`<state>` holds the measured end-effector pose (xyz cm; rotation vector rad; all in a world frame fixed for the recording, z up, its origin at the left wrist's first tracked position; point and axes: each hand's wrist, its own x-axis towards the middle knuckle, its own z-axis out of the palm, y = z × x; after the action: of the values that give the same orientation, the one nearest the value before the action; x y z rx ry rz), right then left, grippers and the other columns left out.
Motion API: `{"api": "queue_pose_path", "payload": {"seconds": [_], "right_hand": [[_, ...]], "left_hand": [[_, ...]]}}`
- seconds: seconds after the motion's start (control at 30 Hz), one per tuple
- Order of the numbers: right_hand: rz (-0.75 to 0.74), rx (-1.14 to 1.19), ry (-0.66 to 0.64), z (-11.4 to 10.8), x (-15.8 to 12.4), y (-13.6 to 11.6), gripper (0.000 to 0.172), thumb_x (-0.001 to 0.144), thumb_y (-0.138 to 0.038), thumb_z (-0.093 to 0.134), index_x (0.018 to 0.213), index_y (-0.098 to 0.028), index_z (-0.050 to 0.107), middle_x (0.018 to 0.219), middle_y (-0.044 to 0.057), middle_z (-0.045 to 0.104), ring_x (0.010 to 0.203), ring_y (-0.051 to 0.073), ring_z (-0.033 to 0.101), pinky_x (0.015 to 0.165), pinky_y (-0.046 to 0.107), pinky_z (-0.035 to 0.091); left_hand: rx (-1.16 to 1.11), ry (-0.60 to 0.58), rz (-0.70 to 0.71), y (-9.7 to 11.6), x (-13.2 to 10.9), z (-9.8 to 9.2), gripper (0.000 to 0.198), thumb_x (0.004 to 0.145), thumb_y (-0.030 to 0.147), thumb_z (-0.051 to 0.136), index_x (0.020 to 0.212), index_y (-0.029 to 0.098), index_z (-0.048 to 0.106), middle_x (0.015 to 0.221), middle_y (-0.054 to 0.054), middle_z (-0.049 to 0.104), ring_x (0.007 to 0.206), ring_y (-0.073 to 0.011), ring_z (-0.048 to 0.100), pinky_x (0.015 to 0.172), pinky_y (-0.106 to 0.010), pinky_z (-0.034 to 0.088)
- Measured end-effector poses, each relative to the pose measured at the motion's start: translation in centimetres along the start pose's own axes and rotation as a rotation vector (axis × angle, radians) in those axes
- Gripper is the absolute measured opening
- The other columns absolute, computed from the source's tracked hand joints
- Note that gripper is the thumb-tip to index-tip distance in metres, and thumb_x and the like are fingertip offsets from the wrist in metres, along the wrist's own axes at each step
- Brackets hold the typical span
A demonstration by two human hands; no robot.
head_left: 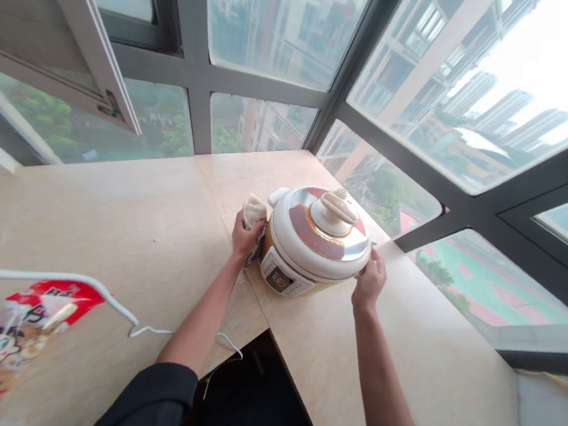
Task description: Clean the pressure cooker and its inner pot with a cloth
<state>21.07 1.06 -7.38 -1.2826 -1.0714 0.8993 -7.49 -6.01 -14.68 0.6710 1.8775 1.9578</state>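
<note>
A round white and tan electric cooker (315, 263) stands on the counter near the window corner. Its lid (307, 232) is on, with a knob (335, 211) on top and a control panel (284, 276) facing me. My left hand (248, 235) is closed on a crumpled light cloth (254, 211) beside the cooker's left side; whether the cloth presses against the cooker I cannot tell. On the opposite side, my right hand (371, 278) has its fingers curled round the cooker's right handle, which the hand mostly hides.
The beige counter (113, 216) runs along the windows and has a dark cut-out (256, 398) in front of me. At left lie a red snack bag (31, 329) and a white cord (99, 302) trailing toward the cut-out. An open window sash (95, 34) leans inward.
</note>
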Motion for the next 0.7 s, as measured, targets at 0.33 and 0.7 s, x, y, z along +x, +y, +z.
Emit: {"api": "queue_pose_path", "payload": {"seconds": [0.33, 0.7], "right_hand": [[-0.027, 0.025, 0.048, 0.4, -0.5, -0.6, 0.045, 0.066, -0.04, 0.055, 0.102, -0.016, 0.065, 0.056, -0.009, 0.036, 0.049, 0.01, 0.026, 0.047, 0.025, 0.016], [0.048, 0.122, 0.056, 0.6, -0.3, -0.1, 0.052, 0.061, -0.04, 0.054, 0.106, -0.016, 0.063, 0.063, -0.008, 0.04, 0.057, 0.011, 0.032, 0.053, 0.024, 0.027]], "left_hand": [[-0.254, -0.066, -0.17, -4.0, 2.4, 0.6, 0.046, 0.071, 0.047, 0.073, 0.105, 0.016, 0.065, 0.096, -0.005, 0.07, 0.089, -0.0189, 0.065, 0.085, -0.033, 0.051], [-0.423, 0.123, -0.244, -1.7, -6.4, -1.2, 0.052, 0.069, 0.044, 0.077, 0.11, 0.023, 0.053, 0.1, -0.003, 0.067, 0.091, -0.0194, 0.067, 0.081, -0.034, 0.055]]}}
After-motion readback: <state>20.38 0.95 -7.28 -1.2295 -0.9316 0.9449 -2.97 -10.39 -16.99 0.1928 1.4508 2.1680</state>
